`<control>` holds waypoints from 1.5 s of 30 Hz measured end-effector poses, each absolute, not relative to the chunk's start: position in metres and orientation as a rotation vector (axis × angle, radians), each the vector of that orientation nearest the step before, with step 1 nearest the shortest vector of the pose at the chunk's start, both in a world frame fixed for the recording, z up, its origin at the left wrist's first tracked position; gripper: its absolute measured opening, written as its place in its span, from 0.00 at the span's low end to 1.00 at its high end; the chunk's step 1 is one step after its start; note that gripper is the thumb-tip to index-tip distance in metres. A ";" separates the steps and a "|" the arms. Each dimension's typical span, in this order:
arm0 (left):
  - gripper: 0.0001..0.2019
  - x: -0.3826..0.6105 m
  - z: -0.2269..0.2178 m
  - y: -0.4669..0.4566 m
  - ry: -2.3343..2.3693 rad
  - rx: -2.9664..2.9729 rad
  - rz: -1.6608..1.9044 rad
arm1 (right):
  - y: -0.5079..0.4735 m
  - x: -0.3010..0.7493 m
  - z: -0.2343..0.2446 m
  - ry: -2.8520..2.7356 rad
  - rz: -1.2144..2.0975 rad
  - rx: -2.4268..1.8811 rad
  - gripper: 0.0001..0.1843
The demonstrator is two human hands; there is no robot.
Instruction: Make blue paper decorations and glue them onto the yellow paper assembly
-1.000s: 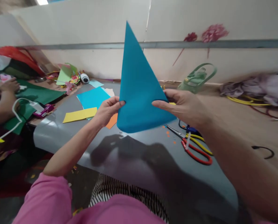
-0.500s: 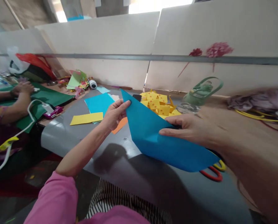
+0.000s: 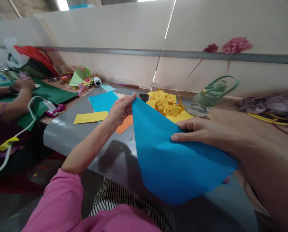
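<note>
The blue sheet is held up over the right half of the grey table, slanting down towards the person's lap. The left hand pinches its upper-left corner narrowly between thumb and fingers. The right hand grips the upper edge farther along, thumb flat on the near face, fingers mostly hidden behind. The sheet's left edge drops almost straight from the pinched corner; its lower edge curves round and rises to a corner below the right forearm.

Grey tabletop shows left of the sheet, under the left forearm, giving room out to the table's rounded left end. Farther back the room is tighter: an orange paper lies just beside the left hand, partly covered by it, with a yellow paper strip and flat blue paper to its left. Beyond the sheet's upper edge, a pile of yellow spotted paper pieces sits near the right hand, and a green bottle with a carrying loop stands behind that hand, close to the wall. A co-worker's hands are well apart, over dark green sheeting at far left.
</note>
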State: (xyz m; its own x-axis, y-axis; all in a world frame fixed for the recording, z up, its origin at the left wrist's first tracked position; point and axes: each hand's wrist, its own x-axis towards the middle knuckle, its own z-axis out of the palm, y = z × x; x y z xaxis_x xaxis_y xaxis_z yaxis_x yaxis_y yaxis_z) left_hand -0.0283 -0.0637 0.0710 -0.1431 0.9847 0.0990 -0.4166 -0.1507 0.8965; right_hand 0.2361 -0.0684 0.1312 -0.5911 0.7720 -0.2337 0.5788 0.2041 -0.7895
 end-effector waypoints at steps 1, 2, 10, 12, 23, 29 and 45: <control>0.17 -0.031 0.069 -0.059 0.919 0.869 1.577 | -0.066 0.237 0.127 -2.257 1.435 -1.340 0.20; 0.17 -0.033 0.067 -0.054 0.936 0.816 1.594 | -0.064 0.239 0.123 -2.237 1.556 -1.384 0.20; 0.22 -0.027 0.019 -0.063 0.890 0.941 0.773 | -0.037 0.244 0.076 -1.659 1.708 -1.346 0.20; 0.19 -0.026 0.012 -0.067 0.931 0.981 0.715 | -0.032 0.245 0.069 -1.584 1.672 -1.342 0.21; 0.14 -0.026 0.032 -0.074 1.087 1.390 0.554 | -0.011 0.244 0.071 -1.522 1.530 -1.266 0.22; 0.14 -0.026 0.041 -0.077 1.117 1.457 0.643 | -0.011 0.240 0.082 -1.317 1.409 -1.145 0.18; 0.16 -0.058 0.032 -0.065 1.135 1.255 1.003 | -0.009 0.250 0.141 -1.051 0.855 -0.828 0.09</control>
